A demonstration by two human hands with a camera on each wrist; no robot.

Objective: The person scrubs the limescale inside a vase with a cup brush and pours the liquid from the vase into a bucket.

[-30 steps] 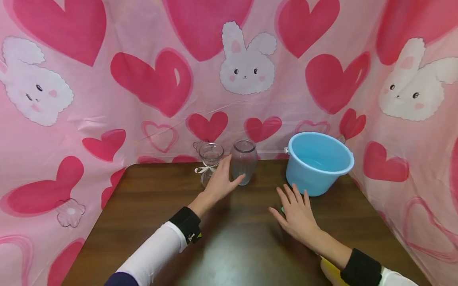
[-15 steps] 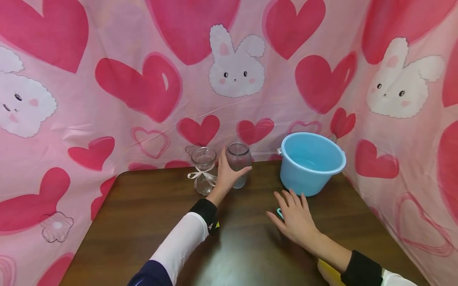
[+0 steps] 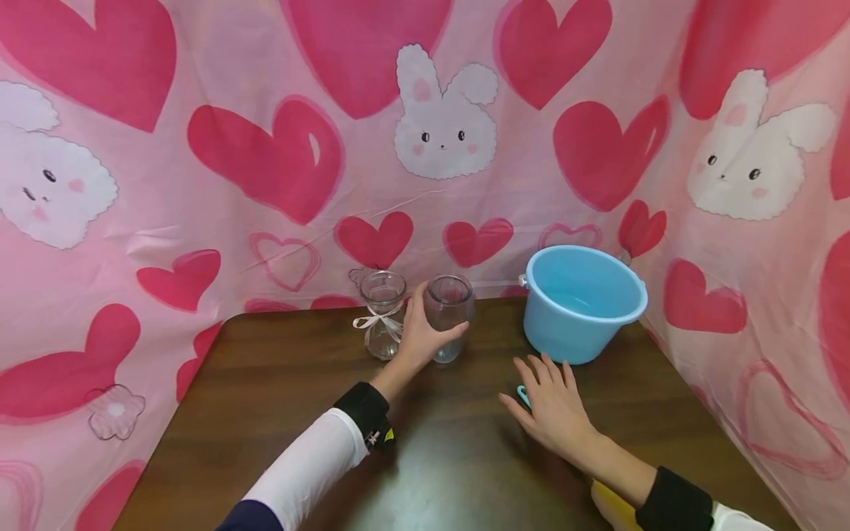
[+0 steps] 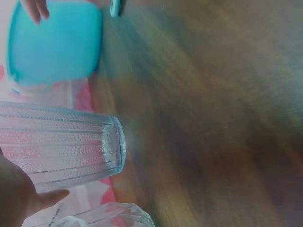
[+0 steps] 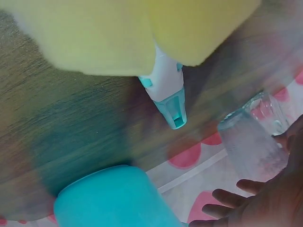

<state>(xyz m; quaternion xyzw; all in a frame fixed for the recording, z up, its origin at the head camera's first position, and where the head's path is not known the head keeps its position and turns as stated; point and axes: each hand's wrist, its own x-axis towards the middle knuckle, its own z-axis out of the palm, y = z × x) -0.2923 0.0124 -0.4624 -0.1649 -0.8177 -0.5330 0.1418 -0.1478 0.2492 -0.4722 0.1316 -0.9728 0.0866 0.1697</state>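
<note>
My left hand (image 3: 423, 335) grips a clear ribbed glass jar (image 3: 450, 291) at the back middle of the table, thumb across its near side. The jar (image 4: 71, 146) stretches sideways across the left wrist view, its base toward the wood. Just left of that hand stands a second glass vase (image 3: 384, 287) with a white ribbon bow at its neck. My right hand (image 3: 554, 413) is spread with nothing in its fingers, in front of the blue bucket. Beneath it lies a sponge tool with a yellow sponge head (image 5: 94, 38) and a white and teal handle (image 5: 168, 87), partly hidden by the arm.
A light blue bucket (image 3: 578, 332) stands at the back right of the dark wooden table (image 3: 279, 413). A pink cloth (image 3: 372, 184) with hearts and rabbits hangs close behind the table and along both sides.
My left hand has closed around the glass jar, and the jar has shifted slightly toward me. The ribboned vase shows more fully. My right hand has hardly moved.
</note>
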